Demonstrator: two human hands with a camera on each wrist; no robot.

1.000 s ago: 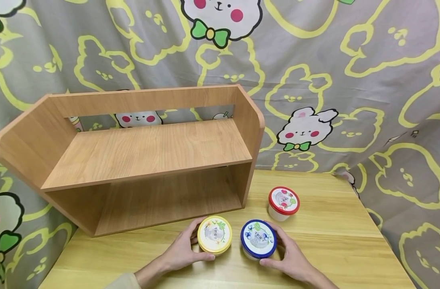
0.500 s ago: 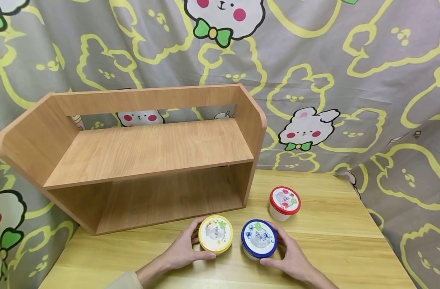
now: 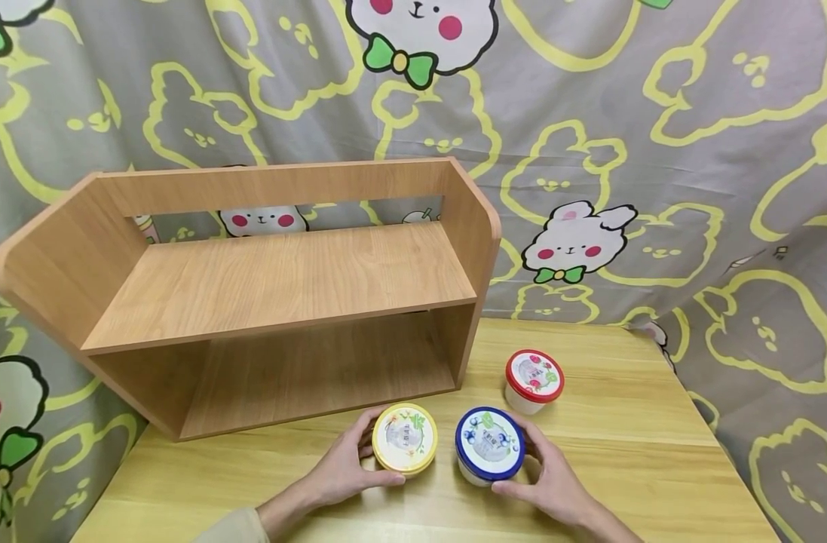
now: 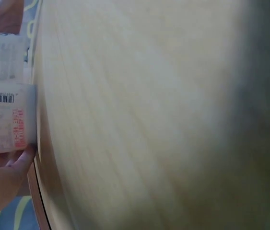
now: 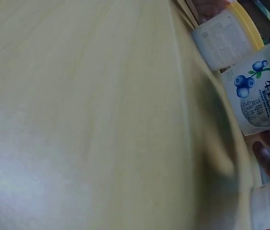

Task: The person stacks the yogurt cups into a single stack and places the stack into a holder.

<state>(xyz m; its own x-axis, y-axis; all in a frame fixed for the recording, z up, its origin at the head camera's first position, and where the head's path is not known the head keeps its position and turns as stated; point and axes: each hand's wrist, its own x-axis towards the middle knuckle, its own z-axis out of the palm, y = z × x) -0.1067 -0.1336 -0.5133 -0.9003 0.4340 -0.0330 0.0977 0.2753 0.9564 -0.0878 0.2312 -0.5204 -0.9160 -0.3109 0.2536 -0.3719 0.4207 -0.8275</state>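
Head view shows the left hand (image 3: 347, 465) grasping the yellow tub (image 3: 405, 440) and the right hand (image 3: 552, 483) grasping the blue tub (image 3: 490, 443), well in from the right edge of the table (image 3: 623, 467), where a light, level hold should keep them from knocking.

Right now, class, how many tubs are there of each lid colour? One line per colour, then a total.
Yellow-lidded tub: 1
Blue-lidded tub: 1
Red-lidded tub: 1
Total tubs: 3
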